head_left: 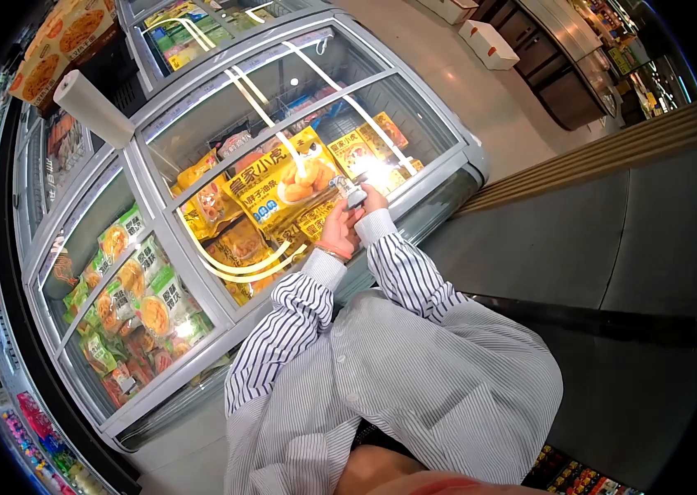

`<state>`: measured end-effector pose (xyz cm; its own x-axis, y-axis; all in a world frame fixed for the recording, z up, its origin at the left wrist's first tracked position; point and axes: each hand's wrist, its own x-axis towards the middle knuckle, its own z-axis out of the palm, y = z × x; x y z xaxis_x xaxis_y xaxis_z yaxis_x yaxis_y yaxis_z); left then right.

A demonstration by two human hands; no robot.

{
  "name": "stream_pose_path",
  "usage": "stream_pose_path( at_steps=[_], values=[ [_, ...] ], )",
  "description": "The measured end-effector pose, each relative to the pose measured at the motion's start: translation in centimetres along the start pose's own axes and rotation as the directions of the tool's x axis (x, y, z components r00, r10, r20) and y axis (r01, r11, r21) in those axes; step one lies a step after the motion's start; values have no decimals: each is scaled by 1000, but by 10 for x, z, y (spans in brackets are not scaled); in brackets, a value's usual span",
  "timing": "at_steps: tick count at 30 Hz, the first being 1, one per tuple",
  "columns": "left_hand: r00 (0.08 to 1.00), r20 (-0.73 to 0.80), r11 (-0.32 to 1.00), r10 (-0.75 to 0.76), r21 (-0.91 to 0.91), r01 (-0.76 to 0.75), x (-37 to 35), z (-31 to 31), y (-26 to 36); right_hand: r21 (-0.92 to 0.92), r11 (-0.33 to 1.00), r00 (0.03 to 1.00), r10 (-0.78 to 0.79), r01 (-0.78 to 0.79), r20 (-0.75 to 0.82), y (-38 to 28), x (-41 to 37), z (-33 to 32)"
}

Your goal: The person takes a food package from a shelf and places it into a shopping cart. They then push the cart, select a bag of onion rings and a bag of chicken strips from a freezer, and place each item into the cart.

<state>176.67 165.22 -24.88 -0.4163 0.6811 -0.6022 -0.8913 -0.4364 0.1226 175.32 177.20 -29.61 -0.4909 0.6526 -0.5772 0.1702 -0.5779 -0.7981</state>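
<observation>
Both my hands meet over the near edge of a glass-topped freezer point(150, 169). Between their fingertips is a small pale grey object point(354, 196), too small to name. My left hand point(339, 228) has its fingers bent against the lower left of it, and a bracelet circles that wrist. My right hand point(374, 200) grips it from the right. Behind the glass, just beyond my hands, lies a large yellow food bag point(282, 186) with fried pieces pictured on it. More yellow packets point(354, 155) lie to its right.
Green-and-white bags point(155, 313) fill the left freezer section. A white paper roll point(93, 107) and orange food boxes point(64, 45) stand at the upper left. A dark grey panel point(530, 239) is on the right. A white box point(489, 44) sits on the floor at the top.
</observation>
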Motion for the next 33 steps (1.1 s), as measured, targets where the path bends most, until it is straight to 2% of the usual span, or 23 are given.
stream_pose_path(
  at_steps=[1, 3, 4, 5, 6, 8, 10, 11, 12, 13, 14, 15, 16, 17, 18, 19, 22, 23, 25, 26, 29, 32, 33],
  values=[
    [999, -17, 999, -33, -24, 32, 4, 1, 3, -94, 995, 999, 24, -26, -27, -7, -14, 2],
    [993, -55, 993, -102, -63, 99, 14, -1, 14, -32, 999, 996, 21, -24, -89, -14, -28, 13],
    [986, 11, 970, -166, -181, 165, 7, 6, 22, 20, 1000, 993, -4, 6, -116, -6, -29, 18],
    [988, 27, 971, -150, -182, 153, 0, 12, 29, 70, 997, 989, -26, 36, -147, 0, -30, 21],
    [990, 50, 973, -132, -184, 139, -3, 19, 35, 127, 991, 985, 54, -34, -162, -9, -34, 27],
    [995, 71, 965, -75, -247, 90, 15, 14, 44, 226, 973, 992, 70, -45, -107, -11, -30, 35],
    [999, 31, 986, 9, -165, -4, 19, 24, 64, 429, 898, 994, 105, -96, 3, -18, -30, 56],
    [999, 3, 990, 49, -131, -49, 16, 22, 72, 429, 901, 995, 92, -68, -37, -19, -36, 67],
    [998, 36, 986, -55, -153, 60, 22, 15, 87, 417, 908, 995, 76, -39, -71, -28, -44, 81],
    [996, 62, 984, -65, -161, 74, 23, 17, 101, 399, 917, 994, 51, -9, -96, -32, -47, 96],
    [993, 93, 982, -69, -169, 84, 23, 20, 114, 402, 915, 999, 29, -20, -16, -35, -45, 106],
    [990, 128, 980, -66, -180, 89, 21, 29, 130, 342, 940, 999, 35, -23, -29, -31, -33, 118],
    [987, 126, 969, -95, -213, 121, 17, 42, 145, 367, 928, 998, 70, -62, -7, -46, -39, 134],
    [982, 185, 990, 31, -142, -5, 36, 31, 159, 390, 915, 994, 107, -105, 17, -61, -46, 152],
    [982, 188, 986, 27, -166, 5, 42, 35, 173, 311, 947, 996, 86, -83, 4, -50, -22, 164],
    [981, 191, 982, 25, -187, 11, 46, 38, 188, 287, 945, 987, 136, -156, 88, -62, -23, 177],
    [975, 217, 944, -51, -308, 118, 66, 34, 234, 305, 936, 964, 102, -177, 246, -64, 3, 217],
    [957, 267, 968, 108, -247, -41, 78, 29, 241, 325, 933, 959, 67, -158, 274, -59, 16, 229],
    [960, 235, 969, 151, -225, -98, 74, 40, 261, 246, 952, 937, 89, -179, 338, -60, 30, 248],
    [994, 37, 960, 99, -268, -85, 72, 54, 269, 217, 961, 942, 92, -169, 324, -59, 36, 258],
    [945, 227, 962, 235, -193, -192, 86, 42, 287, 176, 978, 955, 56, -111, 291, -63, 28, 283],
    [963, 212, 965, 168, -236, -116, 83, 47, 303, 129, 984, 960, 83, -121, 269, -65, 26, 295],
    [961, 198, 972, 193, -170, -160, 89, 39, 310, 111, 984, 961, 105, -137, 256, -67, 32, 299]
  ],
)
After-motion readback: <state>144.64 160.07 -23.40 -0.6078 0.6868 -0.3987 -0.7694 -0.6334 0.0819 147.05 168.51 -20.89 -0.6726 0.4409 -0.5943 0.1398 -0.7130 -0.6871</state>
